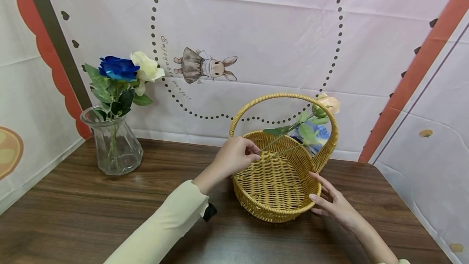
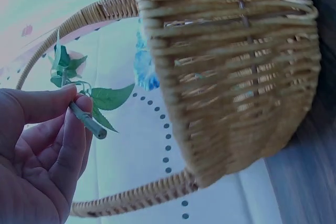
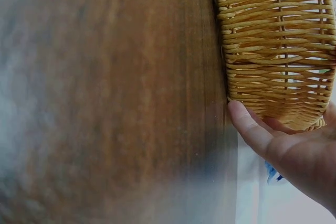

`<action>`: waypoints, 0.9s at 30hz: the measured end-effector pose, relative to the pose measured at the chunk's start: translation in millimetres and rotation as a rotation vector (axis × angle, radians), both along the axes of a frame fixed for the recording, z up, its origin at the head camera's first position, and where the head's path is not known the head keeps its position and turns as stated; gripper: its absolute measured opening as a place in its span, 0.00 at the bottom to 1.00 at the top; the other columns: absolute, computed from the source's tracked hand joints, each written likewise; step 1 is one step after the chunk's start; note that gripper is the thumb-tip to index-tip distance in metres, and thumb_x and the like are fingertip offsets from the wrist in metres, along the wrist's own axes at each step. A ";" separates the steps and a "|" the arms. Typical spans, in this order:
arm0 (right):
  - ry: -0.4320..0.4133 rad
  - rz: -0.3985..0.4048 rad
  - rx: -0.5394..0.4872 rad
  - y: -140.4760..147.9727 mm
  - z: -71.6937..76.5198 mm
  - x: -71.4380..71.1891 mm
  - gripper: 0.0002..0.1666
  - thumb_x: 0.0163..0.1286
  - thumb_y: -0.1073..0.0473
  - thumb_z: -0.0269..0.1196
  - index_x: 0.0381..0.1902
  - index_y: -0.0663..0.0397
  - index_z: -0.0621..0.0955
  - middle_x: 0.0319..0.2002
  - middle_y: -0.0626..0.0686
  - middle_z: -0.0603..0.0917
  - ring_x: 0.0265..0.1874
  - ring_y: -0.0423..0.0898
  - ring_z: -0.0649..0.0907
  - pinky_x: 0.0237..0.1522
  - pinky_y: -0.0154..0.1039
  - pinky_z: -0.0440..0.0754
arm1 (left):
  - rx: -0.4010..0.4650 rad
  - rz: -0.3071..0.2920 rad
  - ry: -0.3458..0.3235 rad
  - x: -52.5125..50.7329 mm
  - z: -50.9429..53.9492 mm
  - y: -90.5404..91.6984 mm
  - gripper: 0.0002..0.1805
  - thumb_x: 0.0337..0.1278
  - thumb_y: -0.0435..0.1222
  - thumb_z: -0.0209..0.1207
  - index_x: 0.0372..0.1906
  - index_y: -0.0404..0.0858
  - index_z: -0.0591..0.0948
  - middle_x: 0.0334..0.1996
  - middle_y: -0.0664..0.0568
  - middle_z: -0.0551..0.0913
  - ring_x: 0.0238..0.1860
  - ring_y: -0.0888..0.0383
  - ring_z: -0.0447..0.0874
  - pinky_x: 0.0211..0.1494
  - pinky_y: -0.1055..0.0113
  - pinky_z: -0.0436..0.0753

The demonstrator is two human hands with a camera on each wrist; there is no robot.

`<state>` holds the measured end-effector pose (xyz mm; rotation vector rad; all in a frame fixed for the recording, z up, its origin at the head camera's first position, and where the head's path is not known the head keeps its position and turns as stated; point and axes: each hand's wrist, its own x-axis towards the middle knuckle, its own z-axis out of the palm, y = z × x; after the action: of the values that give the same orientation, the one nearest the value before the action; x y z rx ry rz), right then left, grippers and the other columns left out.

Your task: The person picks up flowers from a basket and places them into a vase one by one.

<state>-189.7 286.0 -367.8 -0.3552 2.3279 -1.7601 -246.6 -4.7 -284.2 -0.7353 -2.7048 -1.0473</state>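
Observation:
A yellow wicker basket (image 1: 278,211) with a tall arched handle stands on the table. My left hand (image 1: 238,156) pinches the green stem of a peach rose (image 1: 329,103) between thumb and fingers, above the basket's left side. The cut stem end (image 2: 96,128) juts past the fingertips in the left wrist view. The rose's bloom leans out beyond the handle at the back right. A blue flower (image 1: 319,133) hangs over the right rear rim, its thin stem lying across the basket. My right hand (image 1: 335,205) holds the basket's right side, fingers at the rim and outer wall.
To the left stands a clear glass vase (image 1: 119,156) holding a blue rose (image 1: 119,68) and a white rose (image 1: 146,67). A printed cloth backdrop (image 1: 256,52) rises behind the dark wooden table (image 1: 154,211), with cloth at both sides too.

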 end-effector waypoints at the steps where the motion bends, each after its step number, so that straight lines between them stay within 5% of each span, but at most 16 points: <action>1: -0.001 -0.002 0.000 0.0 0.1 0.2 0.36 0.70 0.60 0.50 0.71 0.50 0.48 0.67 0.72 0.42 0.60 0.69 0.57 0.44 0.46 0.79 | -0.002 -0.002 0.006 1.2 0.8 -2.1 0.05 0.50 0.36 0.63 0.33 0.40 0.84 0.24 0.59 0.81 0.21 0.65 0.74 0.27 0.73 0.73; 27: 0.001 -0.015 0.006 -0.8 -0.1 -0.3 0.37 0.69 0.60 0.52 0.70 0.50 0.49 0.67 0.72 0.44 0.60 0.68 0.59 0.43 0.46 0.79 | -0.028 0.002 0.049 19.8 -4.4 -63.9 0.05 0.45 0.34 0.66 0.30 0.40 0.84 0.22 0.61 0.80 0.23 0.66 0.74 0.32 0.70 0.74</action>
<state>-190.0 285.1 -367.8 -0.3385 2.3413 -1.7599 -226.8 -68.7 -288.6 -0.7521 -2.6834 -0.9805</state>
